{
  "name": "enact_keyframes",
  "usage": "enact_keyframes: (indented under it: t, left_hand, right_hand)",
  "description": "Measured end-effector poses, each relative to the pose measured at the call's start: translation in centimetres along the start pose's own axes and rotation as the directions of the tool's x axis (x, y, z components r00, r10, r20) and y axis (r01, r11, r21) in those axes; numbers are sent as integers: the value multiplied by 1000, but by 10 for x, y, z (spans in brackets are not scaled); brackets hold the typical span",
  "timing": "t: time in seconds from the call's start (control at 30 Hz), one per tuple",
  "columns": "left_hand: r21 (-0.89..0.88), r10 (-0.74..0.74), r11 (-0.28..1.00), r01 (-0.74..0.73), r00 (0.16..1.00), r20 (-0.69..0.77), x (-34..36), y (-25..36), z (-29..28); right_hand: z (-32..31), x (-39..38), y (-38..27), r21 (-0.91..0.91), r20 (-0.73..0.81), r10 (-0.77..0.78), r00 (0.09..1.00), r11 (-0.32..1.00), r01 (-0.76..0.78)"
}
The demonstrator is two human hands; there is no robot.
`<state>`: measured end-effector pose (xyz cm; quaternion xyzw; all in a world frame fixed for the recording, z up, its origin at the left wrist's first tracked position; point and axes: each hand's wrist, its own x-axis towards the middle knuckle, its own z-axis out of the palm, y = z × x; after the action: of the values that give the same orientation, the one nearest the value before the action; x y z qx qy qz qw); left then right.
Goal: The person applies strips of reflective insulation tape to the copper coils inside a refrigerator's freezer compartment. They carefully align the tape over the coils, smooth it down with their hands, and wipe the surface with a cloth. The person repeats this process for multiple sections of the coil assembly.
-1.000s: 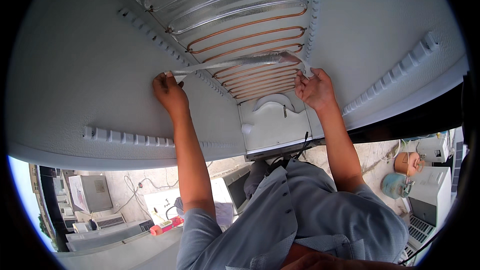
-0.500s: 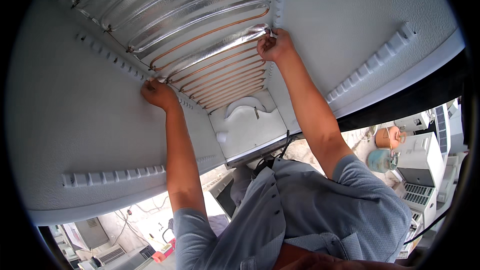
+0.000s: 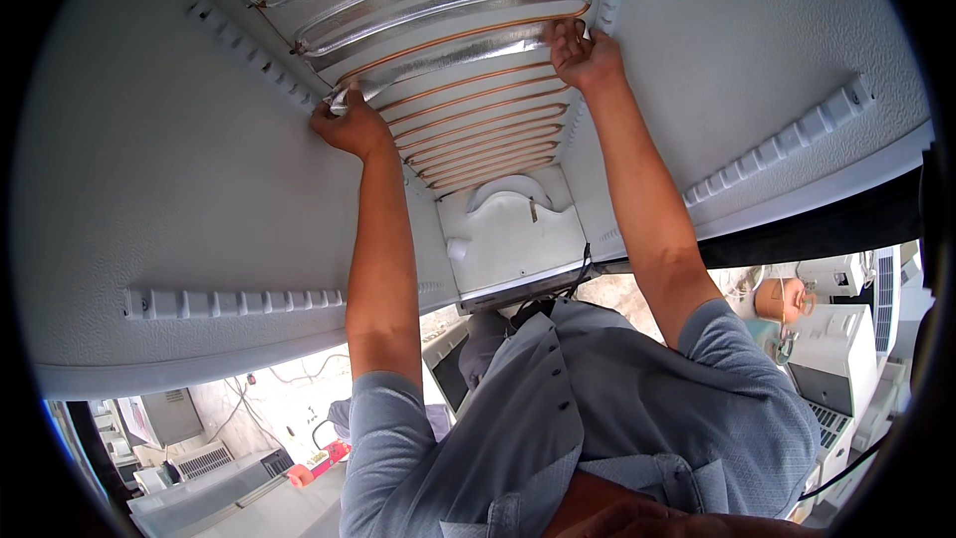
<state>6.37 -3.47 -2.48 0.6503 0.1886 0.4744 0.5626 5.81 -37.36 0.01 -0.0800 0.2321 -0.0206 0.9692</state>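
Observation:
A shiny strip of foil tape (image 3: 468,55) stretches across the back wall of an open fridge cabinet, just below a bare copper tube (image 3: 448,43). My left hand (image 3: 355,128) is closed on the strip's left end, which is crumpled, with the thumb up against it. At the other end my right hand (image 3: 588,60) has its fingers curled at the strip near the side wall; the exact grip is partly hidden. More looped copper tubing (image 3: 478,128) runs below the strip. Above it, the tube loops lie under silvery foil (image 3: 438,15).
Ribbed shelf rails (image 3: 249,303) stick out of both cabinet side walls. A white moulded panel (image 3: 508,239) forms the cabinet's end near my body. Outside stand an orange gas cylinder (image 3: 780,299), white appliance casings (image 3: 835,349) and, at lower left, a pink-red tool (image 3: 319,465).
The view has shifted, with the cabinet appearing farther right and higher. The strip stays stretched between both hands. My left thumb now shows against its end, and my right fingers have turned upward.

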Motion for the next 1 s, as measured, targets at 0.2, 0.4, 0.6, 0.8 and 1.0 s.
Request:
enact_keyframes:
  t: [0.2, 0.4, 0.6, 0.8, 1.0]
  left_hand:
    - [-10, 4, 1000, -5, 1000, -29, 0, 16, 13]
    - [91, 44, 995, -40, 998, -41, -4, 14, 14]
    - [137, 31, 990, -25, 998, -46, -5, 12, 21]
    - [91, 12, 996, -7, 998, -58, -4, 7, 21]
    - [95, -25, 995, 28, 999, -35, -4, 14, 22]
  right_hand:
    - [6, 8, 1, 39, -32, -18, 999, 999, 19]
    - [2, 17, -1, 28, -6, -2, 1000, 1000, 2]
    - [-1, 25, -6, 36, 84, 26, 996, 999, -29]
    - [7, 15, -3, 14, -9, 5, 1000, 1000, -5]
    - [7, 16, -5, 10, 21, 3, 1000, 1000, -3]
